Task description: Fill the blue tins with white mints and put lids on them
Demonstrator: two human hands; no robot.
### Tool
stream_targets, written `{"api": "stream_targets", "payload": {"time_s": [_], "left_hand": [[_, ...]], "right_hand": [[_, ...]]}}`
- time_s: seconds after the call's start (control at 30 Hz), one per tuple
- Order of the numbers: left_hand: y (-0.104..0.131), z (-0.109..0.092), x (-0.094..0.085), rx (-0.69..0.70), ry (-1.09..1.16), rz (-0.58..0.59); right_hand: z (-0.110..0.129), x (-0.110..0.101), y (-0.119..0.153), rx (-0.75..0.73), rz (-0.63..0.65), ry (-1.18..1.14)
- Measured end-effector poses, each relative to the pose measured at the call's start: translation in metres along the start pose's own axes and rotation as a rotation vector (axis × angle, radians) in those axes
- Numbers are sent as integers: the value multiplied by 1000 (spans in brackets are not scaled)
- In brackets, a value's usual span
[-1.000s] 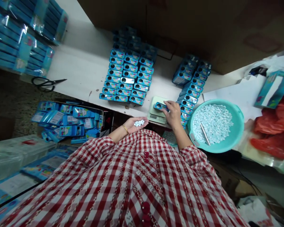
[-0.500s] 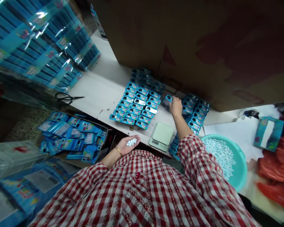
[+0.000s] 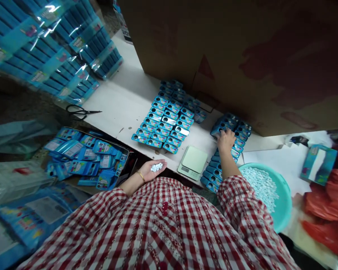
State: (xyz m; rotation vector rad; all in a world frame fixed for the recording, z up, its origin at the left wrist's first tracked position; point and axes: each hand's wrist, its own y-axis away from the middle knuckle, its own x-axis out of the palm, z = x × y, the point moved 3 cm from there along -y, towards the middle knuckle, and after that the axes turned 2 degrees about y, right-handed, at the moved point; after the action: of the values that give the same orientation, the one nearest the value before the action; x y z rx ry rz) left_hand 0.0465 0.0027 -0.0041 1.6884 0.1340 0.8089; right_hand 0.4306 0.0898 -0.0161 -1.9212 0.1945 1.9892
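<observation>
My left hand (image 3: pixel 152 170) lies palm up and cupped in front of my body, holding a small heap of white pellets (image 3: pixel 157 167). My right hand (image 3: pixel 226 141) reaches down onto the right-hand group of small blue boxes (image 3: pixel 214 172), its bent fingers closed at the top of one box. A second group of small blue boxes (image 3: pixel 163 125) stands in rows at the middle of the table, their printed tops facing up. Between the two groups sits a pale green digital scale (image 3: pixel 194 157) with nothing on its platform. The fingertips of my right hand are partly hidden.
A turquoise basin (image 3: pixel 285 195) of white pellets stands at right, near red plastic bags (image 3: pixel 335 198). A large cardboard carton (image 3: pixel 214 45) rises behind. Scissors (image 3: pixel 81 111), shrink-wrapped blue packs (image 3: pixel 53 56) and a carton of loose blue packets (image 3: pixel 84 161) are at left.
My right hand has left a small blue box at the middle group's far right edge and moved right to the other group. My left hand stays with the pellets.
</observation>
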Motion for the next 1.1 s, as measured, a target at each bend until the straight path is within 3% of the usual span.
{"api": "stream_targets", "payload": {"time_s": [0.1,0.17,0.33,0.43,0.63,0.83,1.1], "left_hand": [[2,5,4,-13,-19,32],[3,9,4,-24,-28,49],[4,19,2,-58,-39,60],[2,23,10,-77,-66,103],[-1,28,23,-90,-102,174],[-1,34,5,-88,-77,110],[-1,37,-17,-129,-89,67]], "right_hand": [[0,0,-2,-93,-1,5],[10,-11,7,-180,-3,19],[57,-56,80,-514,84,104],[87,-66,122,-646,185,112],[127,-73,169,-575,260,16],[191,-77,215,-752,493,-198],[203,-69,219,-822,620,-227]]}}
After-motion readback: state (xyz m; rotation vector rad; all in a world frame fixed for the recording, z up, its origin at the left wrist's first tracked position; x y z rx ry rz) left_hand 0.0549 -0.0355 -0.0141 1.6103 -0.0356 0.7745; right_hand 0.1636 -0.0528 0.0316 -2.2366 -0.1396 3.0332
